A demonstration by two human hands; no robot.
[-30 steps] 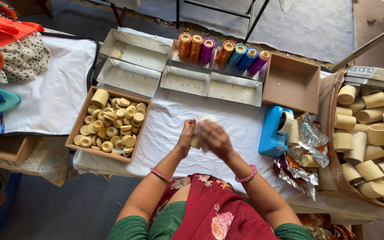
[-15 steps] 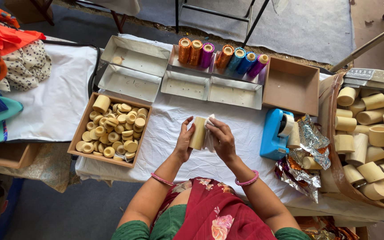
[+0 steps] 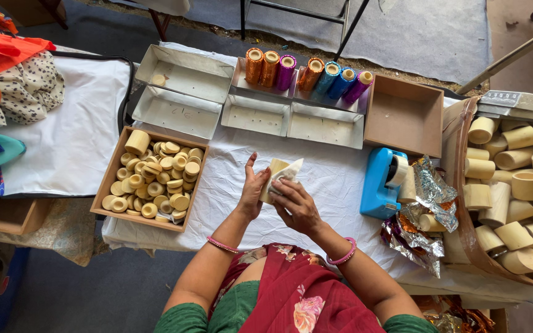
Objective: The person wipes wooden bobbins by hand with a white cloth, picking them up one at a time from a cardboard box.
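The person is holding a pale cream cylinder of wood or card [image 3: 277,168] up over the middle of the white cloth-covered table [image 3: 334,185], and it is now sitting higher and more upright between the hands than half a second ago, when it was lying lower against the palms. The left hand [image 3: 253,188] is standing open-palmed against the cylinder's side, fingers straight and together, while the right hand [image 3: 295,203] is closing its fingers on a white wrapping sheet [image 3: 290,169] that is folding over the cylinder's top; the wrap appears to be going on rather than finished. To the left, a brown cardboard box of small round cream pieces [image 3: 152,179] is lying open. Just right of the hands a blue tape dispenser [image 3: 382,182] is standing beside crinkled silver foil [image 3: 430,194]. Behind, shallow white trays [image 3: 183,92] and a row of coloured metallic thread spools [image 3: 306,75] are lining the table's far edge, an empty brown box [image 3: 405,114] beside them, and a bin of larger cream cylinders [image 3: 513,185] is filling the right side. Beyond is grey floor.
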